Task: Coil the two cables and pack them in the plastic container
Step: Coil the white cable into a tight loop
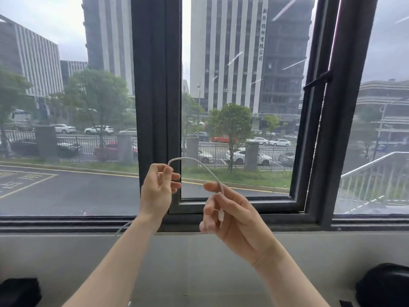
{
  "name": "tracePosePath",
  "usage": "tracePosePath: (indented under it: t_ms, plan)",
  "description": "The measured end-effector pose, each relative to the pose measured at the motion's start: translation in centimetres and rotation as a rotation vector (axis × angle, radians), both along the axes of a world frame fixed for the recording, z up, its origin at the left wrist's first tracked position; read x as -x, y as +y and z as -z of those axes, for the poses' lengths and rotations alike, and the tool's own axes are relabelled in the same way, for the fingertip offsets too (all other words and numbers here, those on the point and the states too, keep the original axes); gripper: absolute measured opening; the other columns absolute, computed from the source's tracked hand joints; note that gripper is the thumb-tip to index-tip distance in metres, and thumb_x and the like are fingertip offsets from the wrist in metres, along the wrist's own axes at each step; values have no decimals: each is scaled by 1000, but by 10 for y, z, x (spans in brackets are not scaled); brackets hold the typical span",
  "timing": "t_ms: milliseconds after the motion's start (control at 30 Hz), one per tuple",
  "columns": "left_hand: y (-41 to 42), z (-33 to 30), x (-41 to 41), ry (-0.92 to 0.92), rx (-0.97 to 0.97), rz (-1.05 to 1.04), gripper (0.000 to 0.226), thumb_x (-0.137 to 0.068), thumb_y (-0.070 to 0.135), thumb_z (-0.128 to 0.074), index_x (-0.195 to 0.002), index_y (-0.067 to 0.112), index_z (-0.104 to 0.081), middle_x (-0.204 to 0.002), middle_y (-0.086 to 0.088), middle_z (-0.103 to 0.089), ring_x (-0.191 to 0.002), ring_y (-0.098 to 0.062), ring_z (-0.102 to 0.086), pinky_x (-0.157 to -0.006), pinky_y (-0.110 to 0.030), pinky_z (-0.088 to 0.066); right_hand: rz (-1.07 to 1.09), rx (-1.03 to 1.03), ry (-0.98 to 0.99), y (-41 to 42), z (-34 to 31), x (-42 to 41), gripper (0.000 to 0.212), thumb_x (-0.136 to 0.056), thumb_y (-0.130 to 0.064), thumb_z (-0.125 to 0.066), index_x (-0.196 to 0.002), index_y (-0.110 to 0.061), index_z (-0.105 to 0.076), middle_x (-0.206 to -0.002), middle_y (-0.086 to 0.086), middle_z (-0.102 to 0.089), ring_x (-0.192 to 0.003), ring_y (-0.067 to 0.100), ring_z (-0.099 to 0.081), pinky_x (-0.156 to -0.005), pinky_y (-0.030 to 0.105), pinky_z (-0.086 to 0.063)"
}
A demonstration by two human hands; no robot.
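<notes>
**Stretching a white cable before a city window**

Holding a white cable (194, 163) up at chest height, a person faces a dark-framed window (155, 85) in the head view. The left hand (158, 187) has its fingers curled, pinching the cable near the top of its arc between thumb and forefinger. The right hand (230, 211) grips the other end, fingers curled round the cable, with the white plug (220, 214) pointing down against the palm. Between the two hands the cable bows upward in a smooth arch. A further length of it shows behind the left forearm, trailing down toward the lower edge of the frame. Below the hands runs a pale grey sill (199, 262). A black object (385, 284) sits at the lower right corner and another dark object (20, 291) at the lower left. Beyond the glass stand tall buildings (243, 52), trees and parked cars (278, 142).
</notes>
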State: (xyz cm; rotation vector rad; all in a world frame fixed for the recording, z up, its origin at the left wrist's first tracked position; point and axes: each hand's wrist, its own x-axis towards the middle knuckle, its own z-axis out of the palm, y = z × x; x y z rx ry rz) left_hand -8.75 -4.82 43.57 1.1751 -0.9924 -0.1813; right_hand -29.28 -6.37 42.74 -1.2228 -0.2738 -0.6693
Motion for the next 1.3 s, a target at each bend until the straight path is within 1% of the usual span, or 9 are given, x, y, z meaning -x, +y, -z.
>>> tracePosePath:
  t_ms: [133, 267, 400, 600, 733, 867, 1033, 1200, 1300]
  plan:
    - [7, 2, -1, -60, -140, -30, 10, -106, 24, -46, -101, 24, -55, -93, 2, -75, -84, -17, -74, -87, -42, -56, 124, 34, 131, 10, -11, -4, 26, -103, -23, -56, -119, -5, -66, -75, 6, -63, -57, 16, -46, -59, 30, -46]
    - [20, 1, 4, -239, -173, 105, 27, -97, 5, -53, -105, 29, -60, -86, 0, -74, -80, -13, -74, -75, -29, -54, 190, 66, 212, 20, -20, -9, 29, -104, -26, -49, -108, -6, -70, -71, 2, -50, -60, 17, -33, -57, 28, -33]
    - [27, -6, 15, -228, -56, 277, 18, -96, 29, -48, -95, 26, -66, -62, -19, -53, -49, -21, -50, -48, -32, -45, 216, 59, 235, 25, -27, -13, 33, -105, -19, -40, -104, -5, -71, -77, 6, -58, -64, 17, -45, -63, 30, -39]
    - [36, -9, 7, -347, -31, 197, 28, -95, 34, -43, -79, 14, -56, -76, -25, -55, -71, -44, -53, -68, -55, -47, 112, 167, 305, 25, -27, -6, 31, -106, -16, -44, -122, 0, -65, -101, 20, -77, -101, 37, -71, -104, 49, -50]
    - [35, -6, 9, -301, -11, 164, 26, -93, 24, -41, -72, 13, -50, -61, -4, -46, -59, -17, -42, -61, -37, -36, 33, 119, 312, 29, -27, -9, 29, -103, -12, -51, -126, 1, -60, -112, 25, -73, -104, 37, -73, -95, 46, -56]
    - [37, -7, 8, -305, -9, 163, 25, -94, 23, -40, -72, 14, -50, -60, 10, -47, -58, -11, -40, -60, -34, -35, 31, 113, 370, 28, -29, -10, 24, -104, -5, -47, -124, 2, -58, -117, 27, -68, -91, 30, -75, -73, 32, -60]
    - [38, -11, 9, -366, -12, 144, 24, -94, 22, -43, -74, 13, -51, -63, -6, -43, -60, -18, -38, -61, -36, -33, 97, 99, 456, 24, -30, -6, 32, -105, 0, -41, -132, 11, -53, -87, 17, -70, -58, 17, -55, -58, 25, -40]
    - [36, -11, 12, -348, -37, 165, 25, -93, 25, -44, -69, 24, -51, -60, -6, -41, -57, -21, -34, -58, -36, -30, 138, 189, 444, 23, -31, -3, 25, -104, -10, -44, -112, -3, -66, -90, 16, -68, -64, 17, -49, -63, 25, -37]
    - [36, -11, 14, -326, -70, 160, 24, -90, 28, -45, -72, 17, -55, -64, -23, -49, -61, -25, -43, -58, -47, -40, 166, 222, 354, 22, -31, 0, 24, -101, -10, -49, -117, -1, -64, -100, 17, -70, -75, 20, -58, -72, 27, -46]
